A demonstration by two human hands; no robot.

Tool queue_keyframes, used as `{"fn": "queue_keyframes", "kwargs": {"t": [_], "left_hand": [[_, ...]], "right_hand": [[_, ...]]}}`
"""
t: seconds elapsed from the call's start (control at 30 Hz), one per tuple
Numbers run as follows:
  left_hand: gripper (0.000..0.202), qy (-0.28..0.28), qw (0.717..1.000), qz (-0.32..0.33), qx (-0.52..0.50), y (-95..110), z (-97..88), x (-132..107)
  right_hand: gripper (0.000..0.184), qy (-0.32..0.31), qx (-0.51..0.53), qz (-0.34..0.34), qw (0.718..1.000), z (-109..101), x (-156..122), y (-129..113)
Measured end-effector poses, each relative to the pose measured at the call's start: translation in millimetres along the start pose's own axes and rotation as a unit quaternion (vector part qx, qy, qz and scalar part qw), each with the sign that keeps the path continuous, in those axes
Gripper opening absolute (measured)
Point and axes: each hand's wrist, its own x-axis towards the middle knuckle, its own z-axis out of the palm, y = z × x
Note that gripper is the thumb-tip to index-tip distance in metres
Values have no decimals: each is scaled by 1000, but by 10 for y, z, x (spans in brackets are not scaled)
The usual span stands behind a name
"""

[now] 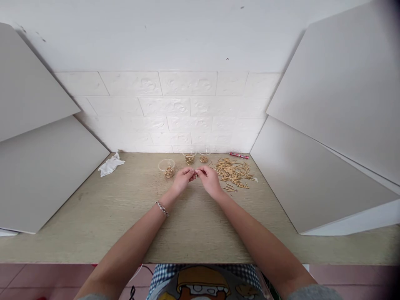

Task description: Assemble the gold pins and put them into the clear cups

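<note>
My left hand and my right hand meet fingertip to fingertip over the middle of the wooden table. Both are pinched on a tiny item between them, too small to name. A bracelet circles my left wrist. Just right of my right hand lies a loose pile of thin gold pins. Behind the hands stand three small clear cups holding gold parts: one on the left, one in the middle and one to its right.
A crumpled white cloth lies at the back left. A red pen rests against the white brick wall at the back right. White angled panels wall in both sides of the table.
</note>
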Motion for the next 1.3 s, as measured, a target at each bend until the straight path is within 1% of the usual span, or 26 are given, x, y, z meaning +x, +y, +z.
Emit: {"fn": "queue_keyframes", "kwargs": {"t": [0.07, 0.17, 0.23, 0.33, 0.4, 0.47, 0.63, 0.77, 0.83, 0.93, 1.0, 1.07, 1.13, 1.2, 1.3], "left_hand": [[28, -1, 1000, -2, -16, 5, 9, -10], [28, -9, 1000, 7, -5, 35, -1, -13], [28, -16, 999, 23, 30, 65, -21, -10], [30, -16, 990, 50, 128, 120, -58, -8], [30, -10, 980, 60, 188, 152, -77, -13], [31, -8, 973, 63, 222, 171, -88, -18], [31, -9, 964, 69, 258, 169, -101, -19], [30, -11, 951, 73, 300, 176, -120, -18], [30, -12, 947, 76, 312, 187, -125, -18], [29, -18, 945, 82, 315, 200, -127, -18], [29, -25, 943, 82, 320, 208, -137, -17], [29, -32, 942, 78, 324, 227, -160, -18], [28, -46, 943, 70, 322, 260, -195, -24], [28, -69, 943, 59, 321, 303, -231, -33], [29, -93, 942, 46, 318, 347, -266, -42]], "right_hand": [[14, 5, 18, 13, 1000, 15, -4, 6], [15, 4, 58, 34, 998, 31, -4, 12], [16, 3, 71, 34, 997, 35, -3, 11], [16, 2, 67, 29, 997, 30, -2, 7], [16, -1, 50, 23, 998, 23, -5, 4], [16, -2, 18, 8, 1000, 15, -11, 3], [16, 5, -63, -48, 997, -18, -24, 4], [16, -15, -97, -77, 992, -44, -18, -4], [15, -16, -85, -57, 995, -42, -12, -11], [16, -24, -25, 16, 999, -24, -8, -23], [18, -31, 0, 42, 999, -19, -10, -31], [17, -32, -16, 25, 999, -29, -11, -40], [15, -36, -49, -11, 998, -52, -10, -49], [14, -56, -66, -34, 996, -78, -5, -55], [15, -90, -65, -35, 993, -107, 5, -56]]}}
